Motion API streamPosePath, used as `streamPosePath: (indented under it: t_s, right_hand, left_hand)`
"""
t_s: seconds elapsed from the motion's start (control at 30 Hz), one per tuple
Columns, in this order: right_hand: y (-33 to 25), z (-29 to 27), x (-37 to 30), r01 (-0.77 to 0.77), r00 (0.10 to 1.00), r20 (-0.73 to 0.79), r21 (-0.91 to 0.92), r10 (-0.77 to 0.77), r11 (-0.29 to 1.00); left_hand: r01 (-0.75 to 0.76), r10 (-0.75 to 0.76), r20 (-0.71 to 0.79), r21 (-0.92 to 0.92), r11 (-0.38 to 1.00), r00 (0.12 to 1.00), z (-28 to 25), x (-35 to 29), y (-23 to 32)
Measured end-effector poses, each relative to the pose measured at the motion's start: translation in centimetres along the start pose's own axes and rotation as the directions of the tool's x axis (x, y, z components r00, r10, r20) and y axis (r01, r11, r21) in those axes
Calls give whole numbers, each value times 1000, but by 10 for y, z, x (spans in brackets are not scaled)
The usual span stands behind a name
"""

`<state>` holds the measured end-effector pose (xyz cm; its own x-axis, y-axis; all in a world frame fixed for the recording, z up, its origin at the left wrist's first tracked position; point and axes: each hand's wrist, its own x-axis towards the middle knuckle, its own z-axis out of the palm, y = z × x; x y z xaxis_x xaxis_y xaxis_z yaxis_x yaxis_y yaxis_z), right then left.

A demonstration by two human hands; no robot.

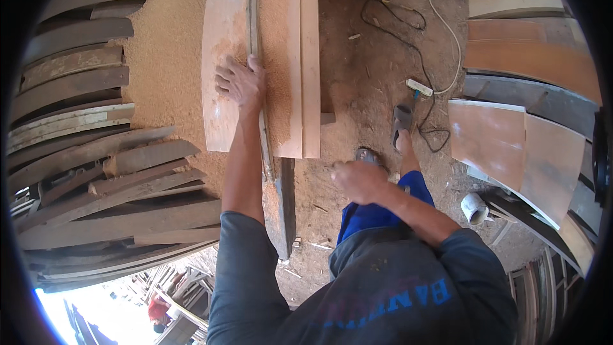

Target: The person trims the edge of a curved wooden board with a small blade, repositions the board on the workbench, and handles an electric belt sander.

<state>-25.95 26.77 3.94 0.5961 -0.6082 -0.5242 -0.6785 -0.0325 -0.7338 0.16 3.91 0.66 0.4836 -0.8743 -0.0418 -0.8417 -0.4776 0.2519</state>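
Observation:
A long wooden board (220, 0), strewn with sawdust, lies lengthwise ahead of me. Along its middle runs a thin, weathered wooden strip (253, 25) that reaches past the board's near end. My left hand (242, 82) rests palm down over the strip, its thumb on the wood and its fingers apart, pointing left onto the sawdust. To the right of the board's near end, my right hand (359, 181) hangs in the air above my foot. Its fingers are curled in, slightly blurred, and nothing shows in them. A raised lighter rail (310, 57) borders the board's right side.
A sawdust heap (169, 45) and stacked planks (76, 96) lie left. On the dirt floor at right are a dark cable (418, 51), a white power strip (419, 87) and a white bucket-like container (474, 208). Wooden panels (488, 134) stand farther right. A person in red (158, 312) is at lower left.

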Motion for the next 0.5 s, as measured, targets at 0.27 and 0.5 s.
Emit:
streamPosePath:
  t_s: [0.27,0.5]
  right_hand:
    - [65,-76,-3,25,939,-284,617,193,786]
    - [21,-69,19,145,895,-403,-146,-193,979]
  left_hand:
    - [-506,466,213,214,835,859,-21,-159,-4]
    - [-485,454,269,55,873,849,-49,-219,-65]
